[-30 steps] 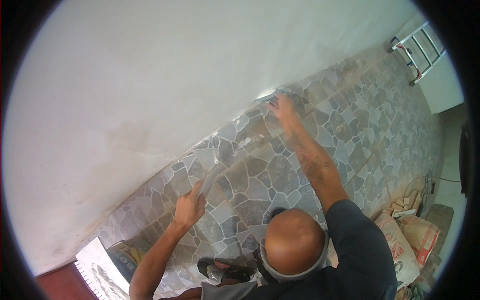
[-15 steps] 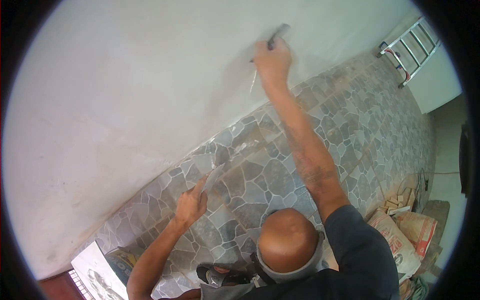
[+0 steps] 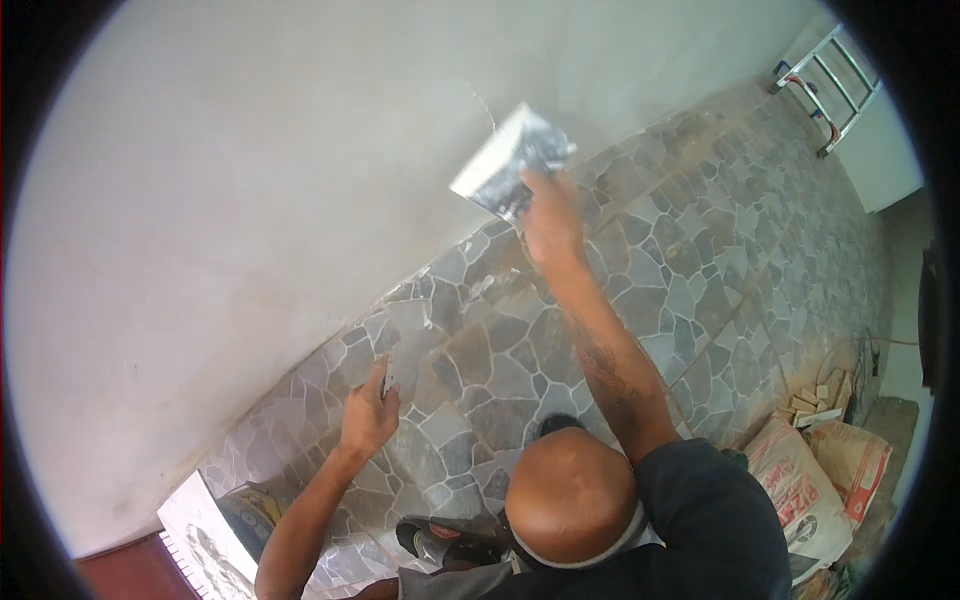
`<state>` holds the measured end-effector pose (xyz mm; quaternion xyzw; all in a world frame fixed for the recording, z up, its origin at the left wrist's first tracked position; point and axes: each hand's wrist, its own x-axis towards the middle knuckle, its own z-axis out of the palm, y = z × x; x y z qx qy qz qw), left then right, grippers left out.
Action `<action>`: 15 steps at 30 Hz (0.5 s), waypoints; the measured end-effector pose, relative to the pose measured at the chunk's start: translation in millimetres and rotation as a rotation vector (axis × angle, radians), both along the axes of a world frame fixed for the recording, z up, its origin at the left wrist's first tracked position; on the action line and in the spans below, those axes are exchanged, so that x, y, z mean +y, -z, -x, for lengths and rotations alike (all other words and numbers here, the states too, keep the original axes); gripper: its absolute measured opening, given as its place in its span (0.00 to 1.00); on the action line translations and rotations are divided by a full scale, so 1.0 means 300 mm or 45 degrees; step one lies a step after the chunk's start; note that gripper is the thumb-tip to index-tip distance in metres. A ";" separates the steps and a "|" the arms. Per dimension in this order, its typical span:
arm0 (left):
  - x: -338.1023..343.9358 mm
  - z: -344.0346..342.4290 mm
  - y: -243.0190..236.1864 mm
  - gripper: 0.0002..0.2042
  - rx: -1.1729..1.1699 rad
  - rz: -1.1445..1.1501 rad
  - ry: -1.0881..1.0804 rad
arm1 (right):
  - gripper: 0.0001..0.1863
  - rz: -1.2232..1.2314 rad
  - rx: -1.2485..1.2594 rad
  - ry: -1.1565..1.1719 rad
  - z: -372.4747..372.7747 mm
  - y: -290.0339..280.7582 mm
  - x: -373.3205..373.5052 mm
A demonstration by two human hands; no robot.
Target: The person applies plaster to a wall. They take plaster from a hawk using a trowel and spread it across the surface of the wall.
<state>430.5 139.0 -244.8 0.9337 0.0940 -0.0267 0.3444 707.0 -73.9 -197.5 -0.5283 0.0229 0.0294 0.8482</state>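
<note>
My right hand point(image 3: 552, 215) is closed around a wide putty knife point(image 3: 518, 165), its blade smeared with white paste and slightly blurred by motion. The blade is at the lower part of the pale wall point(image 3: 300, 150); whether it touches is hard to tell. Just above it, a thin white ridge point(image 3: 482, 105) marks the wall surface. Lower and to the left, my left hand point(image 3: 370, 415) grips a second putty knife point(image 3: 402, 365), whose grey blade blends into the floor behind it; its handle is mostly hidden by my fingers.
Irregular stone paving point(image 3: 520, 370) meets the wall along a diagonal edge. My bent knee point(image 3: 570, 495) is at bottom centre. At right lie paper sacks point(image 3: 800, 490) and wood offcuts point(image 3: 815, 400); a metal ladder point(image 3: 830, 90) stands far right. A white panel point(image 3: 205, 530) sits lower left.
My right hand has come down and nearer along the wall, and the knife has turned so its broad face shows. My left hand has drawn back slightly toward the lower left.
</note>
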 end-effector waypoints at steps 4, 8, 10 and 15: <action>-0.022 0.002 0.002 0.25 0.014 0.028 -0.014 | 0.14 -0.358 0.519 0.069 -0.138 0.458 -0.083; -0.043 -0.011 -0.018 0.25 0.065 0.053 -0.009 | 0.17 -0.190 0.700 0.132 -0.202 0.629 -0.014; -0.041 -0.010 -0.034 0.25 0.038 0.053 -0.017 | 0.17 -0.184 0.664 0.089 -0.211 0.593 0.046; -0.024 -0.005 -0.036 0.24 0.038 0.061 -0.052 | 0.14 -0.085 0.403 0.082 -0.208 0.342 0.139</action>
